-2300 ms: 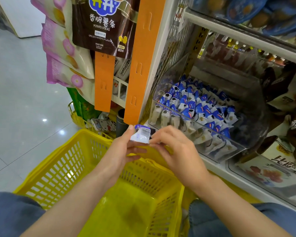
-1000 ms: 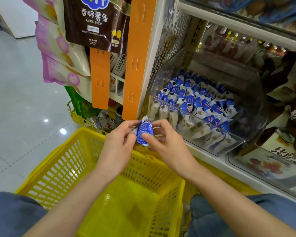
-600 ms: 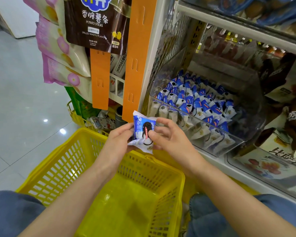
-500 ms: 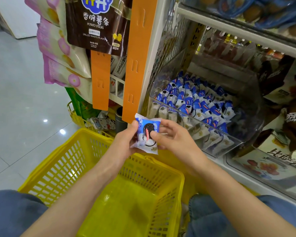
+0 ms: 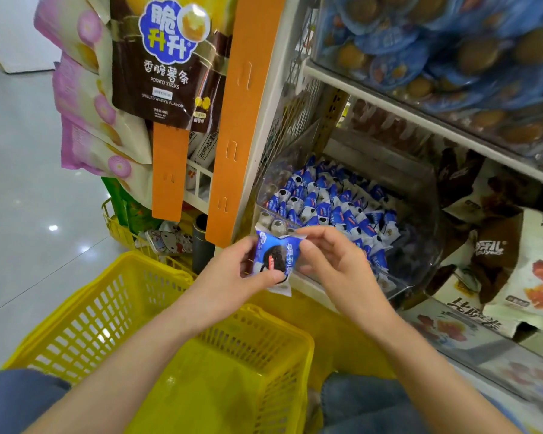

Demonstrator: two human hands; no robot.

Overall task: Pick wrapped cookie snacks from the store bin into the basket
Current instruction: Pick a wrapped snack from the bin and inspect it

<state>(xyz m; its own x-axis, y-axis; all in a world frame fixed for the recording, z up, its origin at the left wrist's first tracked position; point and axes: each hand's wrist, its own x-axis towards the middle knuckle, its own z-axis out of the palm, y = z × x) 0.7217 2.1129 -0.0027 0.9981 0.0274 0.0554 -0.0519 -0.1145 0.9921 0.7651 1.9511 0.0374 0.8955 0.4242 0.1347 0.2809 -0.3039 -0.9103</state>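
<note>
A blue and white wrapped cookie snack [image 5: 275,256] with a dark cookie printed on it is held upright above the far rim of the yellow basket [image 5: 157,346]. My left hand [image 5: 232,277] grips its left side, thumb across the lower front. My right hand [image 5: 333,264] pinches its upper right edge with thumb and forefinger. Behind them the clear store bin [image 5: 420,252] on the low shelf holds several more of the same wrapped cookies [image 5: 333,208]. The basket's inside shows no snacks.
An orange shelf upright [image 5: 242,120] stands left of the bin, with hanging brown and pink snack bags [image 5: 166,57] beside it. A second yellow basket [image 5: 123,227] sits behind mine. Brown and white snack packs [image 5: 499,261] fill the shelf to the right. Grey floor lies left.
The snack has been turned between both hands from its plain back to its printed front. It stayed above the basket's far rim; the view tilted up slightly.
</note>
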